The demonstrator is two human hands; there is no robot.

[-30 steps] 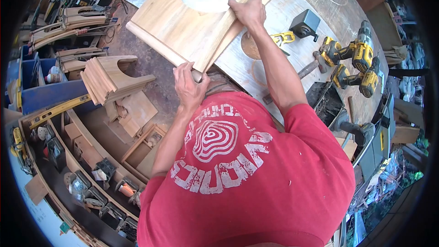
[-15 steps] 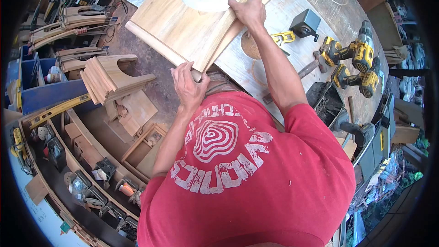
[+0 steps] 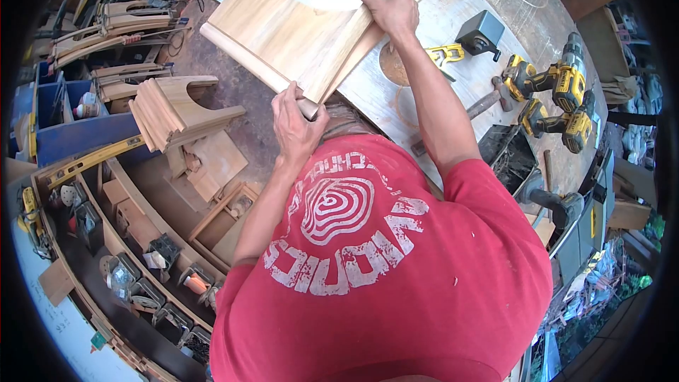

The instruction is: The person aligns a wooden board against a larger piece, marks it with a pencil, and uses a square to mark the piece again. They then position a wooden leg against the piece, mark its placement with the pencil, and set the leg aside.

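At the workbench (image 3: 442, 3) edge, a wooden strip (image 3: 351, 41) is laid along the side of a cutout board (image 3: 276, 25), which overhangs. Risk noted: under uneven pressure the strip could slide off line. Left hand (image 3: 297, 126) is clamped on the strip's near end and right hand (image 3: 393, 10) is closed over its far part.

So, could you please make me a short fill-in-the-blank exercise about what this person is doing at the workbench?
1. The left hand and the right hand both hold one wooden strip, which lies on a board with a ___ cutout.
2. Farther right on the workbench lie ___ yellow drills.
3. The person's shirt is ___.
Missing words: round; two; red.
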